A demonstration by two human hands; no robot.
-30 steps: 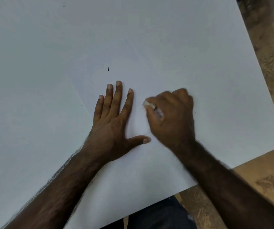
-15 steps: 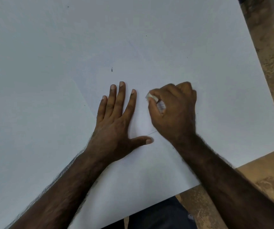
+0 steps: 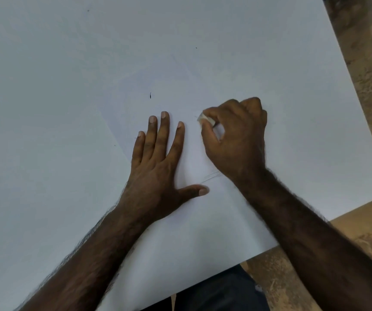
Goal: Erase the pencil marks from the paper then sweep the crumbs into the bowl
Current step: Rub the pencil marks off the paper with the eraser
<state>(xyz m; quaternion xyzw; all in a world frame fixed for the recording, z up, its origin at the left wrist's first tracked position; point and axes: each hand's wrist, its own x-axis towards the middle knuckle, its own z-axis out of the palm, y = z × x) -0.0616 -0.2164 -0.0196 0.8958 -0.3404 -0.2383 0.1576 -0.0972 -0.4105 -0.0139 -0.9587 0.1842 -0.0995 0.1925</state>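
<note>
Left hand (image 3: 155, 167) lying flat, fingers straight, pinning thin, crease-prone paper (image 3: 225, 63). Right hand (image 3: 236, 135) pinching small, soft-looking eraser (image 3: 204, 118); best gripped low near tip, strokes light.

Left hand (image 3: 158, 167) is being laid flat, palm down, fingers (image 3: 164, 129) straight and slightly spread, thumb stretched out to the right. Right hand (image 3: 236, 140) is being held curled just beside it, thumb and fingertips pinched together, knuckles raised. Both bare forearms are being extended from the bottom edge, angled inward.
</note>
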